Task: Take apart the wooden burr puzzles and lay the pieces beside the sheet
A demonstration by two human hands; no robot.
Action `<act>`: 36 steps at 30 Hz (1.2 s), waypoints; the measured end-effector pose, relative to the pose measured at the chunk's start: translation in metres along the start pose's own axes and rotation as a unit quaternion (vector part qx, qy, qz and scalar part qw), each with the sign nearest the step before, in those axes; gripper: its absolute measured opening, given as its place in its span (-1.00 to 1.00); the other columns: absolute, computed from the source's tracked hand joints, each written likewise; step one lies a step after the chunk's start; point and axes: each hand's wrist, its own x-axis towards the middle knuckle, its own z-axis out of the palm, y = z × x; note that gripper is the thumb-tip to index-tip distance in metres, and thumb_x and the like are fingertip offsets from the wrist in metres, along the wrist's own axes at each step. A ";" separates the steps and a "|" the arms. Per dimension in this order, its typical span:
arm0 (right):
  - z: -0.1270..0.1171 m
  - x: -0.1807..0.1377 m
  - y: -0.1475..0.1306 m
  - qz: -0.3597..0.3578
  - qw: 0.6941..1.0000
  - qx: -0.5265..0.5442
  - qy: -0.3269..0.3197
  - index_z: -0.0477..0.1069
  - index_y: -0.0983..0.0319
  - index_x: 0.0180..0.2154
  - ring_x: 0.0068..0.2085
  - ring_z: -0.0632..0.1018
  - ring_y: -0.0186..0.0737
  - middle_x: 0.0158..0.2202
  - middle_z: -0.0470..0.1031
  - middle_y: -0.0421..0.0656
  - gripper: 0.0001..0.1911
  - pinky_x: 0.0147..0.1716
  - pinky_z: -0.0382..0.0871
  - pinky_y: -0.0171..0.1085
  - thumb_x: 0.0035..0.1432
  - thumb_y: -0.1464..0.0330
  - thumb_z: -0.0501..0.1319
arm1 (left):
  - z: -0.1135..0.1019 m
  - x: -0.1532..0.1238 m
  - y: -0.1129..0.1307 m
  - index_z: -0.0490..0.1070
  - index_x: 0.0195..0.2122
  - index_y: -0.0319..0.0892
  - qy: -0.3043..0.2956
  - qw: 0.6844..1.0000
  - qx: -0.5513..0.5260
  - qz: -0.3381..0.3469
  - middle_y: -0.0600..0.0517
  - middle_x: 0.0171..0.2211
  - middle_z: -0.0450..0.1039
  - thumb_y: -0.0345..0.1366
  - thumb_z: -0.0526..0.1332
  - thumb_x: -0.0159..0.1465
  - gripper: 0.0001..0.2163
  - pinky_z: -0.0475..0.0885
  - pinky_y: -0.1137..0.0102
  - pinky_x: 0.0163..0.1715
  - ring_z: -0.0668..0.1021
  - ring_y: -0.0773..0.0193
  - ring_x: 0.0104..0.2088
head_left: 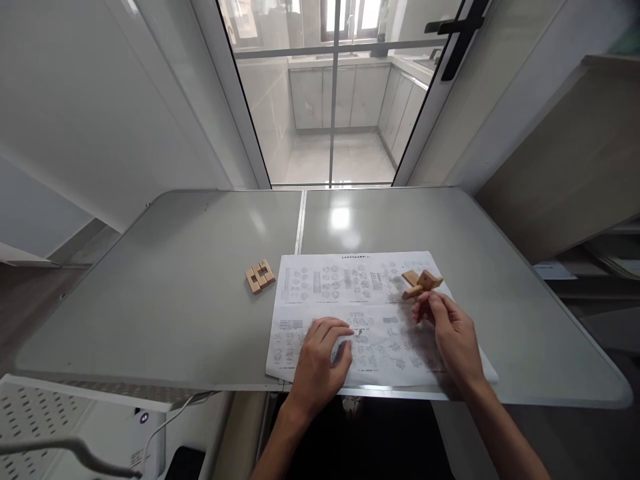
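A large printed sheet, covered in rows of small diagrams, lies at the table's front edge. Over its lower middle rests my left hand, open, its fingers curved and the thumb apart, with nothing in it. At the sheet's right side my right hand is closed in a pinch at the near end of a cluster of wooden puzzle pieces. Exactly where the fingertips grip the wood is partly hidden. Left of the sheet, several small wooden blocks lie together flat on the table, with square gaps between them.
The grey table has a metal seam and rounded corners. Behind it stands a glass door with a black handle. A white perforated rack, a cable and a dark phone-like object are at the lower left.
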 end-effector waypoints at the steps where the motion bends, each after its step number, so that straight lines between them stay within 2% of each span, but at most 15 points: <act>1: 0.002 -0.004 -0.001 0.003 1.000 0.009 -0.022 0.48 0.15 -0.27 -0.31 0.47 -0.17 -0.36 0.50 -0.20 -0.62 -0.17 0.41 -0.21 0.48 0.04 0.17 | 0.000 0.000 0.000 0.52 -0.05 -0.05 0.000 1.000 -0.001 0.000 -0.05 -0.02 0.59 -0.46 0.20 0.41 -0.81 0.58 0.04 0.11 0.58 0.04 0.09; 9: 0.028 -0.038 -0.006 0.045 0.979 0.063 -0.187 0.34 0.15 -0.44 -0.43 0.41 -0.19 -0.56 0.38 -0.24 -0.49 -0.30 0.32 -0.24 0.52 0.02 0.10 | 0.001 -0.002 -0.002 0.37 0.15 -0.04 0.007 0.999 0.001 -0.036 -0.06 0.04 0.54 -0.44 0.24 0.38 -0.66 0.55 0.07 0.14 0.58 0.05 0.11; 13: 0.040 -0.048 -0.005 0.056 0.966 0.080 -0.238 0.30 0.15 -0.47 -0.47 0.38 -0.23 -0.58 0.36 -0.25 -0.46 -0.36 0.29 -0.25 0.51 0.00 0.10 | 0.000 -0.003 -0.001 0.18 0.35 -0.01 -0.009 0.999 -0.006 -0.053 -0.09 0.20 0.47 -0.41 0.38 0.24 -0.33 0.51 0.03 0.21 0.55 0.00 0.19; 16: 0.044 -0.051 -0.004 0.043 0.963 0.072 -0.256 0.29 0.16 -0.50 -0.49 0.36 -0.24 -0.59 0.34 -0.25 -0.43 -0.39 0.26 -0.26 0.51 -0.01 0.09 | -0.002 -0.003 0.000 0.11 0.41 0.02 -0.029 0.998 -0.012 -0.050 -0.10 0.28 0.42 -0.43 0.45 0.13 -0.15 0.47 0.02 0.25 0.53 -0.03 0.23; 24: 0.046 -0.053 0.000 0.008 0.954 0.025 -0.299 0.25 0.17 -0.51 -0.48 0.32 -0.28 -0.55 0.28 -0.26 -0.42 -0.40 0.20 -0.26 0.55 0.03 0.05 | -0.010 -0.001 0.002 0.09 0.44 0.15 -0.090 0.994 -0.043 -0.040 -0.04 0.35 0.39 -0.26 0.64 0.02 0.04 0.42 0.02 0.28 0.48 -0.07 0.27; 28: 0.046 -0.052 0.000 0.004 0.946 0.010 -0.325 0.25 0.18 -0.50 -0.49 0.30 -0.30 -0.55 0.27 -0.27 -0.42 -0.42 0.17 -0.26 0.56 0.04 0.03 | -0.013 0.000 0.002 0.11 0.45 0.16 -0.098 0.991 -0.076 -0.050 -0.05 0.38 0.36 -0.23 0.64 0.04 0.02 0.39 0.01 0.31 0.48 -0.08 0.29; 31: 0.046 -0.052 -0.003 0.001 0.943 0.015 -0.332 0.26 0.18 -0.48 -0.47 0.35 -0.29 -0.53 0.33 -0.26 -0.44 -0.38 0.22 -0.26 0.57 0.06 0.02 | -0.014 0.000 0.002 0.18 0.42 0.13 -0.089 0.989 -0.096 -0.064 -0.06 0.34 0.42 -0.25 0.65 0.02 -0.02 0.42 0.03 0.29 0.50 -0.07 0.26; 33: 0.048 -0.052 -0.005 0.010 0.947 0.027 -0.320 0.31 0.17 -0.40 -0.46 0.37 -0.28 -0.52 0.36 -0.27 -0.51 -0.36 0.26 -0.26 0.57 0.06 0.04 | -0.013 0.000 0.001 0.22 0.40 0.11 -0.081 0.988 -0.107 -0.076 -0.07 0.30 0.44 -0.26 0.65 0.02 -0.05 0.44 0.05 0.26 0.53 -0.05 0.23; 36: 0.050 -0.053 -0.004 0.049 0.958 0.045 -0.280 0.38 0.15 -0.10 -0.48 0.37 -0.27 -0.52 0.34 -0.33 -0.67 -0.39 0.29 -0.27 0.55 0.05 0.08 | -0.012 0.000 0.001 0.25 0.39 0.09 -0.075 0.987 -0.118 -0.086 -0.06 0.25 0.48 -0.25 0.64 0.02 -0.07 0.47 0.07 0.24 0.55 -0.04 0.20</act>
